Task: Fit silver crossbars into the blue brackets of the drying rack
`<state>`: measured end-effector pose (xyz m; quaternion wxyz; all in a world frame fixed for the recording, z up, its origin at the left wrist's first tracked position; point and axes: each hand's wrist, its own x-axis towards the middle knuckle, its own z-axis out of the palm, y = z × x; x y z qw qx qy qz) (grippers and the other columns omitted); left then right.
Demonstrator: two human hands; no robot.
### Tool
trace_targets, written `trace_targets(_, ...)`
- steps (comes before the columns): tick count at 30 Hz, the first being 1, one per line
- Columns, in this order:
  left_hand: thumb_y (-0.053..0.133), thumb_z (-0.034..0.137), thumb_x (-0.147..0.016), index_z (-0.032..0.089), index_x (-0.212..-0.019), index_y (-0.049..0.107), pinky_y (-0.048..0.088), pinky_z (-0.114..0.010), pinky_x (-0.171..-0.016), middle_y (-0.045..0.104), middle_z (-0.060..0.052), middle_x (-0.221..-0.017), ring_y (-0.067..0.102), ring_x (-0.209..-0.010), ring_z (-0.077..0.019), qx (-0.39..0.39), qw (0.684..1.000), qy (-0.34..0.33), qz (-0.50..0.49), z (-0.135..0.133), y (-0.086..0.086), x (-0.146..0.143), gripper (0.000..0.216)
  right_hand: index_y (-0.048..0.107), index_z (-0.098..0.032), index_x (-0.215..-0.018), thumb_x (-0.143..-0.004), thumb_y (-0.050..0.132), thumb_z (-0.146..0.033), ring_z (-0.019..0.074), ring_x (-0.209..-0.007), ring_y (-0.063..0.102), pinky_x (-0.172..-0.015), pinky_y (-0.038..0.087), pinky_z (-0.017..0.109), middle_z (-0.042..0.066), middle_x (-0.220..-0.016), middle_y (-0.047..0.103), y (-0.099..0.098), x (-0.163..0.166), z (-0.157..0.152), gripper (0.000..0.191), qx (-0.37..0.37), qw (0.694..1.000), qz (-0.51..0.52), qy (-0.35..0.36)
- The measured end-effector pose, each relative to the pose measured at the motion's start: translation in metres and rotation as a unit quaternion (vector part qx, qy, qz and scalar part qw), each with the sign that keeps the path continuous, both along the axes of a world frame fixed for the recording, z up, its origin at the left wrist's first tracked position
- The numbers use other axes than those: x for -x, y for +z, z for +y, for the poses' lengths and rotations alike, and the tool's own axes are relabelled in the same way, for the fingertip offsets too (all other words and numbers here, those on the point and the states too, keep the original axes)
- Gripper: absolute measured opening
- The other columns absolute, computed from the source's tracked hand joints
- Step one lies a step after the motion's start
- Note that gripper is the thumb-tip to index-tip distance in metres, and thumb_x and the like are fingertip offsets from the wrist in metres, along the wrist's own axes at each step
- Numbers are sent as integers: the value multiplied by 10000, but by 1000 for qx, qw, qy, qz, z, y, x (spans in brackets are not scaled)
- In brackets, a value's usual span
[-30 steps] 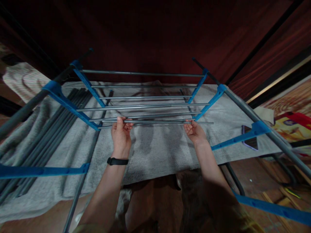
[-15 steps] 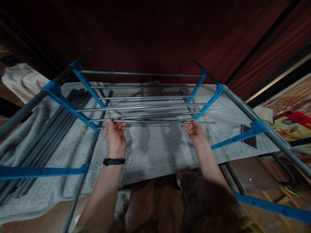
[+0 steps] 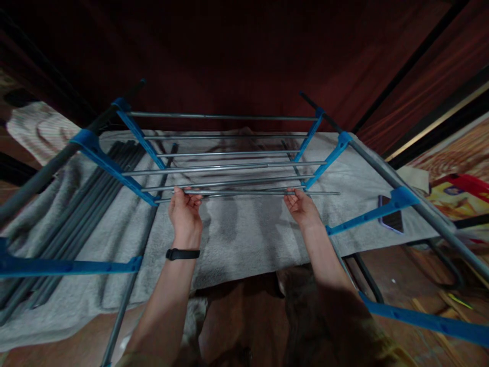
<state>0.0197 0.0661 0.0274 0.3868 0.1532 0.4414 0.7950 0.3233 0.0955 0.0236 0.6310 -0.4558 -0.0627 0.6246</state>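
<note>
A thin grey metal rod (image 3: 244,192) lies level between my hands, its right end sticking out free. My left hand (image 3: 185,209), with a black band on the wrist, is closed on the rod near its left end. My right hand (image 3: 300,205) pinches the same rod farther right. Just beyond is a rack frame of grey tubes and blue plastic brackets; the left bracket (image 3: 105,158) and right bracket (image 3: 331,155) have several crossbars between them, such as the front crossbar (image 3: 225,167). Part of the rod is hidden behind my fingers.
A bundle of grey tubes (image 3: 82,219) lies at left on the grey blanket (image 3: 244,239). Lower blue arms (image 3: 367,216) jut inward on both sides. A phone (image 3: 391,216) lies at right, near a red and yellow package (image 3: 458,196). A dark red curtain (image 3: 229,51) hangs behind.
My left hand has shifted slightly right and my right hand slightly left along the rod, so they are closer together. The rack stays in place.
</note>
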Motion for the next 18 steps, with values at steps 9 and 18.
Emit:
trace_targets(9,648,518,-811,167,-816,614,401,-204,-517,658,-12,-680,607,-560,-99,16,999,-31,5,-11,8,-5,353,599,-208,-744,-881,515,-86,86,-661,683,-678,594,200,-23,-680,707,0,17,-7,201,-21,999,4,26)
trace_targets(18,681,452,-799,182,-793,573,390,-195,-482,558,43,-574,575,-504,-88,50,999,-3,-11,-11,-3,9,291,607,-206,-742,-877,544,-92,87,-652,677,-688,592,205,-13,-684,704,3,27,-11,187,-42,998,4,35)
